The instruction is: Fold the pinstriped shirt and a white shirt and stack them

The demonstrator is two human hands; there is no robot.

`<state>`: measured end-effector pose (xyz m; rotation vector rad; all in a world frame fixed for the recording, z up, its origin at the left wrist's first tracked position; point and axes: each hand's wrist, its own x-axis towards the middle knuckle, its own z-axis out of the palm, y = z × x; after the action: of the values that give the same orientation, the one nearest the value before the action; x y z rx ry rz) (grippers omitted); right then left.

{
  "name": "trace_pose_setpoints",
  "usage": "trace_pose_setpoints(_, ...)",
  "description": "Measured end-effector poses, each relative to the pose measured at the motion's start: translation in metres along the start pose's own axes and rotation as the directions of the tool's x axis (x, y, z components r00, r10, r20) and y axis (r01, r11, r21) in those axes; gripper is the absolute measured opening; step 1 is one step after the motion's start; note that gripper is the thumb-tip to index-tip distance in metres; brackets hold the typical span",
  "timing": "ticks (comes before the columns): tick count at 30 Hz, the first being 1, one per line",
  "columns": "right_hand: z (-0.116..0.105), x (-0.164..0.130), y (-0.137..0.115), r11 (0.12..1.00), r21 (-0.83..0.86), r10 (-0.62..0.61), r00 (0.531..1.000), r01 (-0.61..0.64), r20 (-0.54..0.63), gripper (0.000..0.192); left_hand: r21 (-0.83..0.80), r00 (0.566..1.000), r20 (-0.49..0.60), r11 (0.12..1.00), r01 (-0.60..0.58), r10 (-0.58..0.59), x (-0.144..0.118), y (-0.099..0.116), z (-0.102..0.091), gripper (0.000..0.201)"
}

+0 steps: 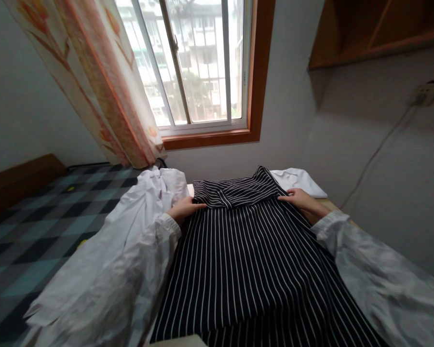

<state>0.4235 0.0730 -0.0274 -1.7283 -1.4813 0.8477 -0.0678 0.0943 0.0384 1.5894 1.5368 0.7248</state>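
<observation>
A black garment with thin white stripes (238, 260) lies spread out in front of me, its far end folded over into a band whose stripes run crosswise. My left hand (185, 208) is closed on the left end of this fold, thumb pointing inward over the cloth. At the fold's right end, my right hand (304, 200) pinches the fabric between thumb and fingers. Crumpled white cloth (130, 231) lies along the left side, beside my left sleeve. Another white cloth (296, 181) sits behind my right hand, partly covered by the striped garment.
To the left is a bed with a checked cover (39, 236). A flowered curtain (104, 82) hangs by the window (202, 67). A wooden shelf (376, 50) juts from the right wall, near a cable (379, 147) running down from a socket (425, 93).
</observation>
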Motion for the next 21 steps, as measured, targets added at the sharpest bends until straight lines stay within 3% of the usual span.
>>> trace_pose_setpoints(3, -0.010, -0.019, 0.003, 0.997, 0.051, -0.052, 0.998, 0.051, 0.025, 0.023, -0.003, 0.990, 0.126, 0.998, 0.070, -0.069, -0.018, 0.003, -0.002, 0.034)
trace_pose_setpoints(6, -0.018, -0.031, 0.003, 0.993, 0.058, -0.092, 0.985, 0.102, -0.149, 0.024, 0.007, 0.975, 0.166, 0.988, 0.151, -0.150, -0.038, 0.007, -0.004, 0.043)
trace_pose_setpoints(8, -0.020, -0.040, 0.003, 0.994, 0.089, -0.047, 0.974, 0.068, -0.222, 0.029, 0.046, 0.958, 0.221, 0.983, 0.178, -0.184, -0.055, 0.005, -0.006, 0.050)
trace_pose_setpoints(10, -0.022, -0.053, 0.006, 0.988, 0.156, 0.004, 0.990, 0.019, -0.144, 0.034, 0.078, 0.932, 0.311, 0.982, 0.170, -0.186, -0.073, -0.001, -0.009, 0.053)
trace_pose_setpoints(13, -0.027, -0.076, 0.011, 0.974, 0.225, -0.009, 0.997, -0.008, 0.074, 0.041, 0.051, 0.892, 0.419, 0.985, 0.167, -0.173, -0.097, -0.015, -0.012, 0.055)
trace_pose_setpoints(15, -0.034, -0.090, 0.014, 0.976, 0.219, -0.055, 0.983, 0.016, 0.172, 0.050, -0.050, 0.902, 0.404, 0.981, 0.188, -0.152, -0.109, -0.024, -0.012, 0.055)
trace_pose_setpoints(17, -0.041, -0.098, 0.018, 0.980, 0.188, -0.101, 0.977, 0.064, 0.190, 0.058, -0.192, 0.942, 0.310, 0.962, 0.195, -0.129, -0.116, -0.028, -0.011, 0.054)
trace_pose_setpoints(21, -0.054, -0.099, 0.023, 0.984, 0.113, -0.133, 0.990, 0.138, -0.052, 0.067, -0.326, 0.984, 0.111, 0.930, 0.167, -0.138, -0.123, -0.022, -0.012, 0.053)
